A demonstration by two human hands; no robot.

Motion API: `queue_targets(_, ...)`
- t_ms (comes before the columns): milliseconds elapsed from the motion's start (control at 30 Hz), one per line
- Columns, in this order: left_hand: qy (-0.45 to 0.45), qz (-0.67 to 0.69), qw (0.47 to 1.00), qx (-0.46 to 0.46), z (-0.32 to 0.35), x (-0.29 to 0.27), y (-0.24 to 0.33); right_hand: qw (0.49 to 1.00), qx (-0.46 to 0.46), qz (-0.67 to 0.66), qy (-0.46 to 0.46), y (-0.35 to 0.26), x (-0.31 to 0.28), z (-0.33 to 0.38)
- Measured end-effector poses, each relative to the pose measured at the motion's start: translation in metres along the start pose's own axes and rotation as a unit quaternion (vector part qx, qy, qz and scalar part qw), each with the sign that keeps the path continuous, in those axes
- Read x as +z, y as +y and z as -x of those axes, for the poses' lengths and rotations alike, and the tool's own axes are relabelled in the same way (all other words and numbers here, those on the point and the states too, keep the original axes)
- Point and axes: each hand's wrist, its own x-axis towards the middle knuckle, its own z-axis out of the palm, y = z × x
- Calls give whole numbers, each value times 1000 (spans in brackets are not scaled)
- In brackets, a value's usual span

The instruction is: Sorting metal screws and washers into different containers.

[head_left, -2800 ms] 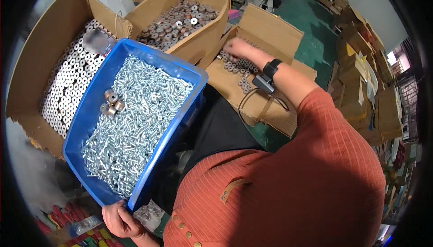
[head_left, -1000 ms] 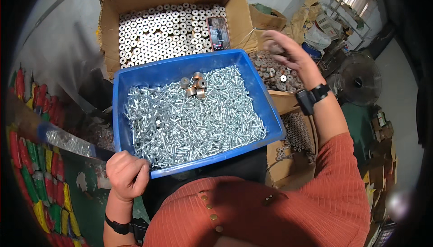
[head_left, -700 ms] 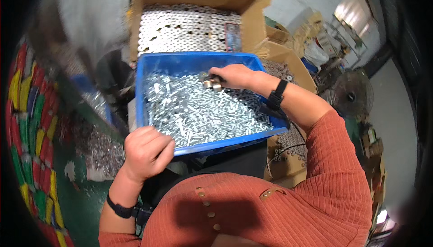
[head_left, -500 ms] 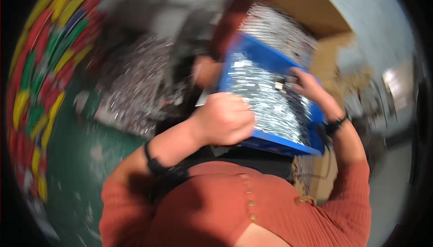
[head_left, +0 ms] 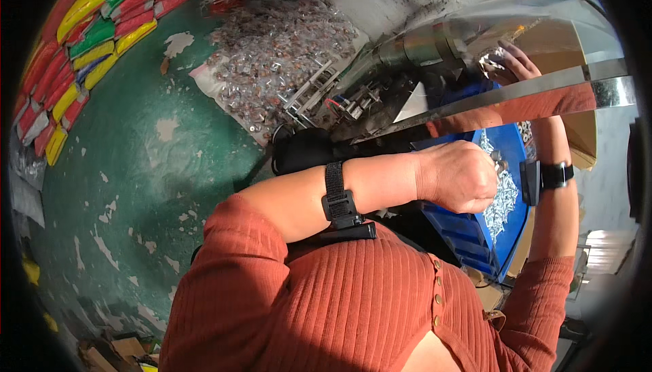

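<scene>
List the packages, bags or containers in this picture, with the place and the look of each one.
Blue plastic bin: right of the left hand, rectangular, holds silver screws.
Cardboard box: far right, brown, partly hidden.
Coloured sacks: upper left on the floor, a row of red, yellow and green.
White sheet: top centre, under small metal parts.

The screws (head_left: 504, 192) were bright, shiny metal in a smooth blue plastic bin (head_left: 475, 233). A polished sheet-metal chute (head_left: 543, 32) gleamed like a mirror. The green painted floor (head_left: 156, 141) looked matt, chipped and rough.
</scene>
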Motion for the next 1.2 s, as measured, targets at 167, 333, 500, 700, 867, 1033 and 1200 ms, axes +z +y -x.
queue_targets(167,7,4,1000,-15,2,-1,2,766,386,-502,111,-30,14,86)
queue_targets(333,6,-22,1000,-20,-4,-2,3,674,517,-516,114,-83,23,184)
queue_targets(500,-67,-41,997,-23,-9,3,0,535,510,-638,215,-103,58,233)
queue_targets(700,-129,-74,984,-94,-29,-1,26,594,473,-610,228,-84,69,235)
queue_targets(867,-171,-107,975,-90,-35,5,30,659,489,-555,136,-83,72,238)
queue_targets(1033,-170,-128,971,-106,-37,8,32,679,461,-552,150,-79,75,238)
queue_targets(1200,-175,-115,972,-106,-35,10,30,694,461,-540,123,-80,77,232)
